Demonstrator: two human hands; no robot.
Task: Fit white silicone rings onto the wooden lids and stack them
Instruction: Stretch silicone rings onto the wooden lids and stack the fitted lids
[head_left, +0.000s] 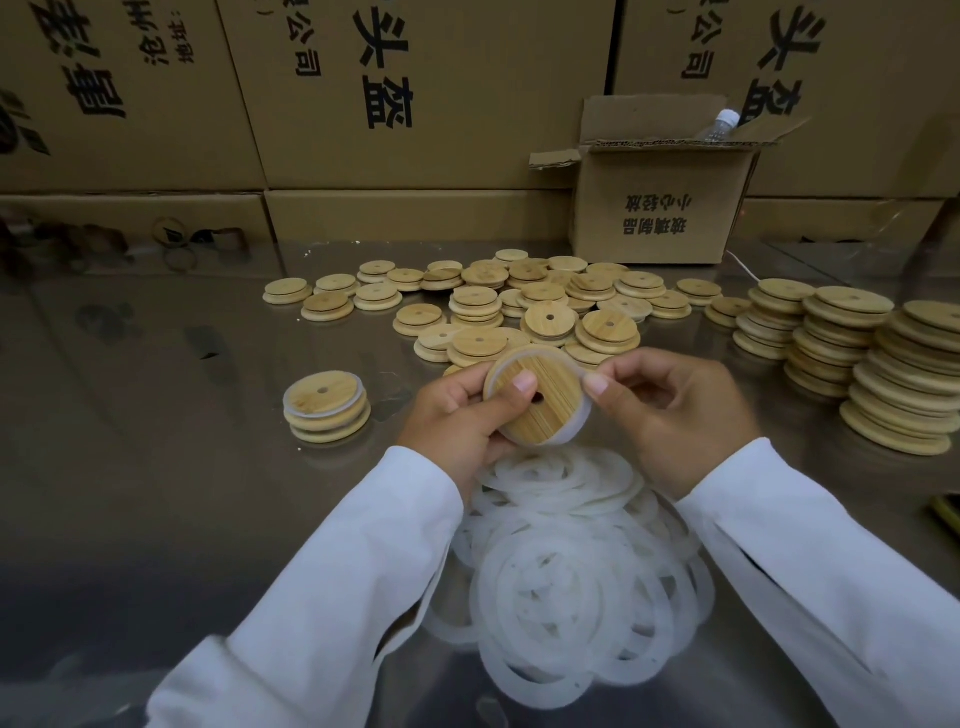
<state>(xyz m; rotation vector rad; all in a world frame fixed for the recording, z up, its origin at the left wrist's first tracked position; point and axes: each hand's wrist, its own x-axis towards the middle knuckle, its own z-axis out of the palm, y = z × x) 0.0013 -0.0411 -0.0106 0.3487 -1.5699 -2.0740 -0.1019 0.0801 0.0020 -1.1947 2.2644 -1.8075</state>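
Note:
Both hands hold one round wooden lid (540, 410) with a small centre hole, tilted toward me above the table. My left hand (462, 415) grips its left side, thumb on the face. My right hand (675, 415) pinches the white silicone ring (584, 415) along the lid's right rim. A heap of loose white rings (571, 571) lies below my hands. A short stack of ringed lids (326, 408) stands to the left. Loose bare lids (519, 306) are scattered behind.
Tall stacks of wooden lids (857, 364) stand at the right. An open small cardboard box (660, 202) with a plastic bottle (719, 124) sits at the back. Large cartons (415, 104) wall off the rear of the shiny metal table (156, 415).

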